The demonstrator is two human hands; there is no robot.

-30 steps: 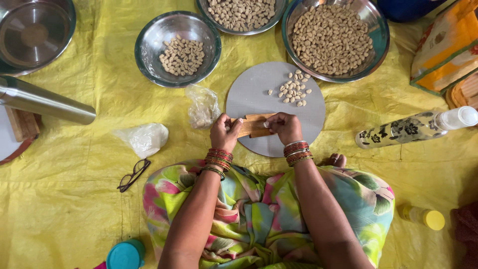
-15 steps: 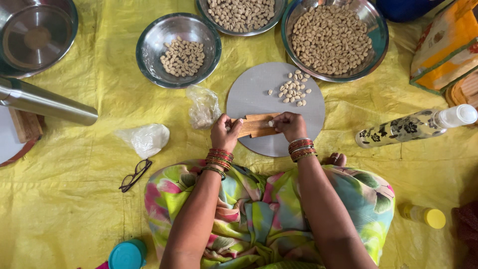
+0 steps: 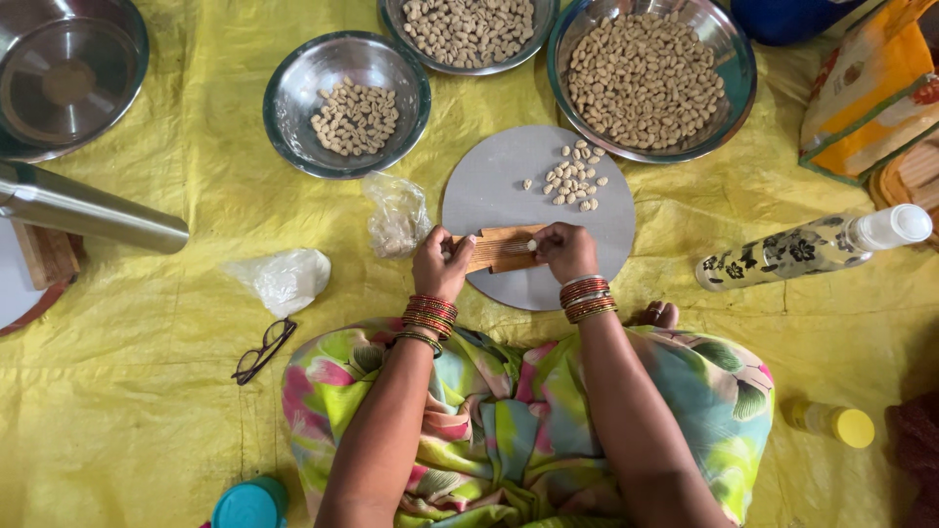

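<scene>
A small ridged wooden board (image 3: 501,248) lies on the near part of a round grey board (image 3: 489,191). My left hand (image 3: 439,265) grips the wooden board's left end. My right hand (image 3: 564,249) presses a small pale dough piece (image 3: 532,245) against its ridges with the fingertips. A loose heap of small pale shaped pieces (image 3: 573,179) lies on the far right of the grey board. Both wrists wear red and gold bangles.
Steel bowls with more pale pieces stand beyond the board: a small one (image 3: 293,73), a middle one (image 3: 391,20), a large one (image 3: 736,68). A steel cylinder (image 3: 88,208), two plastic bags (image 3: 284,279), glasses (image 3: 260,349), a flowered bottle (image 3: 812,249) and a yellow-capped bottle (image 3: 836,422) lie on the yellow cloth.
Both hands stay on the wooden board; my right hand has shifted slightly along it with the dough piece. Nothing else has moved.
</scene>
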